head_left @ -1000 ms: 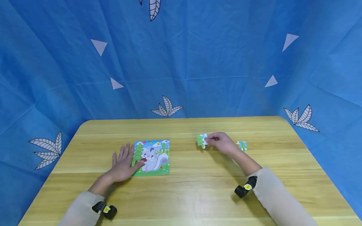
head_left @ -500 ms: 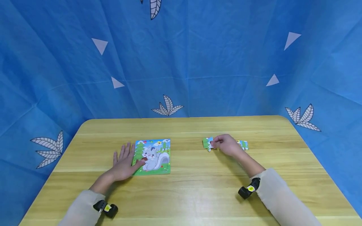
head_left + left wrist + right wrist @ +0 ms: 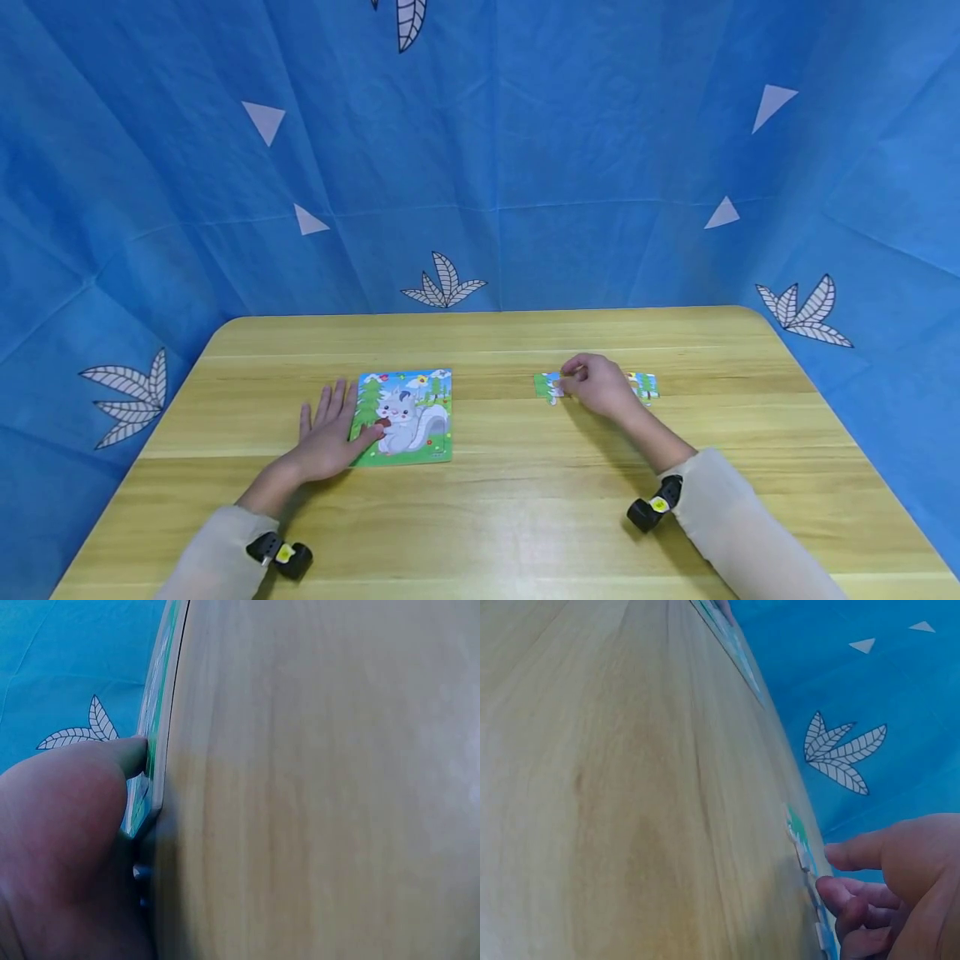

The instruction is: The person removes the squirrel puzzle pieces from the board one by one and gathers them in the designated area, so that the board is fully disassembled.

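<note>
In the head view, the left hand (image 3: pixel 327 439) lies with fingers spread, its thumb resting on a square cardboard picture of a grey squirrel among green trees (image 3: pixel 408 421), which lies flat on the pale yellow wood-grain worktop (image 3: pixel 487 517). The right hand (image 3: pixel 597 386) is at a small green-and-blue jigsaw piece (image 3: pixel 543 386); more printed jigsaw (image 3: pixel 647 385) shows beyond its wrist. In the left wrist view, the thumb tip touches the picture. In the right wrist view, thumb and forefinger stand slightly apart beside the jigsaw lying on the worktop; whether they touch it, I cannot tell.
</note>
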`<state>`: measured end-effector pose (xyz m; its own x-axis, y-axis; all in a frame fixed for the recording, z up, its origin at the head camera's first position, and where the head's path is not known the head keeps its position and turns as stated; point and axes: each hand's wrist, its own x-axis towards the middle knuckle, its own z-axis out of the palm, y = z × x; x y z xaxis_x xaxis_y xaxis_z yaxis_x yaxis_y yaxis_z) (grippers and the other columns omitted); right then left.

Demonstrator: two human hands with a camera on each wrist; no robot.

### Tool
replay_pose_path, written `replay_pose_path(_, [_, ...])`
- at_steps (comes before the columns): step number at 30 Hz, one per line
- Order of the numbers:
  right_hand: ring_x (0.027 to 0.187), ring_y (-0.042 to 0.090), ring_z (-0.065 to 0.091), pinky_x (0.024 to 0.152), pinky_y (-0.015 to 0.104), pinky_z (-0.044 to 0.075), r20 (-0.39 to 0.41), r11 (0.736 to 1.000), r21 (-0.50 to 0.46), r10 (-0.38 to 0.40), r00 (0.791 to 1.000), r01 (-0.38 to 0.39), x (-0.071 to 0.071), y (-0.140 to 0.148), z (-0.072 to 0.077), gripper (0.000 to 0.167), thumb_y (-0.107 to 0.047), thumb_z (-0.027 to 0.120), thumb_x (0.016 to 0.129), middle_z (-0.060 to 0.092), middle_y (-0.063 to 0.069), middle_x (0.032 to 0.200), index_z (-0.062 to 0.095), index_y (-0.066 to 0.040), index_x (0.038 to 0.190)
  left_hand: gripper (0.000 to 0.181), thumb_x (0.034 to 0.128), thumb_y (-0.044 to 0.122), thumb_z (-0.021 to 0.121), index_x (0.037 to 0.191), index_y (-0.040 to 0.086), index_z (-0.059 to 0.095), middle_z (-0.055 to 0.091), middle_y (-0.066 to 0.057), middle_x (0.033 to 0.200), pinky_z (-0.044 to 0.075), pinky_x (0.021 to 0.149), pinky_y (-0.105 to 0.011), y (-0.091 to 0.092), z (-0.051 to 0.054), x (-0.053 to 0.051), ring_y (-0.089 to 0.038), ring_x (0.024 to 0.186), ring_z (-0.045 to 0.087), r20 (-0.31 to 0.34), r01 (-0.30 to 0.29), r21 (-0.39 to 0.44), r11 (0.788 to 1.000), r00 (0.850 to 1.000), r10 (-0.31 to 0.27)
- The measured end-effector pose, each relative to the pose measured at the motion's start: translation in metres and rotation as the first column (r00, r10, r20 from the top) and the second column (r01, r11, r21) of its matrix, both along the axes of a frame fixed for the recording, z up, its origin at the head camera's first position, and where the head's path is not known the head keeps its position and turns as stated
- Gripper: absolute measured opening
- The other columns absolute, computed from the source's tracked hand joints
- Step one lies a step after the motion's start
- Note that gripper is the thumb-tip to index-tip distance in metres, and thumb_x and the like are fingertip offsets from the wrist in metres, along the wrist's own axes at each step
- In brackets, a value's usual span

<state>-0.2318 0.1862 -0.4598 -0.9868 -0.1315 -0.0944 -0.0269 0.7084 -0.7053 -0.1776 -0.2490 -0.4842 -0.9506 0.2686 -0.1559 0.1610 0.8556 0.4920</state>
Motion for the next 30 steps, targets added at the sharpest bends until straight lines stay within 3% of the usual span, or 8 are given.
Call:
replay_pose_path(7, [0.068,0.017,0.058,0.062,0.033,0.044,-0.049,1.0,0.002,0.014,0.999,-0.014,-0.001,-0.004,0.006,0.028,-0.021,0.069,0.097,0.069,0.006,0.086,0.07,-0.001,0.116,0.098,0.1029,0.061,0.044,0.161,-0.002,-0.004,-0.013,-0.026,0.167,-0.021,0.112,-0.066,-0.001,-0.003,-0.002,-0.045,0.151,-0.02,0.003,0.0,-0.005,1.0,1.0,0.0])
replay_pose_path(12, [0.067,0.017,0.057,0.063,0.033,0.045,-0.047,0.996,-0.072,0.056,0.997,-0.059,-0.002,-0.016,0.014,0.028,-0.019,0.07,0.097,0.069,0.006,0.086,0.07,0.0,0.117,0.098,0.1031,0.061,0.044,0.162,0.0,-0.004,-0.012,-0.026,0.167,-0.021,0.112,-0.067,-0.001,-0.004,-0.003,-0.045,0.151,-0.019,-0.008,-0.002,-0.004,1.0,1.0,0.002])
replay_pose_path(20, [0.072,0.023,0.058,0.064,0.031,0.044,-0.026,0.956,-0.255,0.144,0.989,-0.146,-0.003,-0.046,0.018,0.027,-0.015,0.071,0.096,0.069,0.014,0.089,0.07,0.003,0.116,0.098,0.1028,0.062,0.043,0.162,0.0,-0.004,-0.011,-0.026,0.167,-0.019,0.111,-0.068,-0.003,-0.01,-0.005,-0.046,0.151,-0.018,-0.016,-0.001,-0.011,1.0,1.0,0.0])
replay_pose_path(30, [0.073,0.015,0.059,0.064,0.028,0.047,-0.038,0.924,-0.312,0.222,0.974,-0.223,0.0,-0.097,0.015,0.026,-0.016,0.074,0.095,0.067,0.004,0.088,0.071,0.0,0.115,0.098,0.1026,0.063,0.043,0.162,0.0,-0.004,-0.012,-0.025,0.167,-0.02,0.111,-0.068,-0.003,-0.008,-0.005,-0.046,0.151,-0.018,-0.01,0.003,-0.001,1.0,1.0,-0.003])
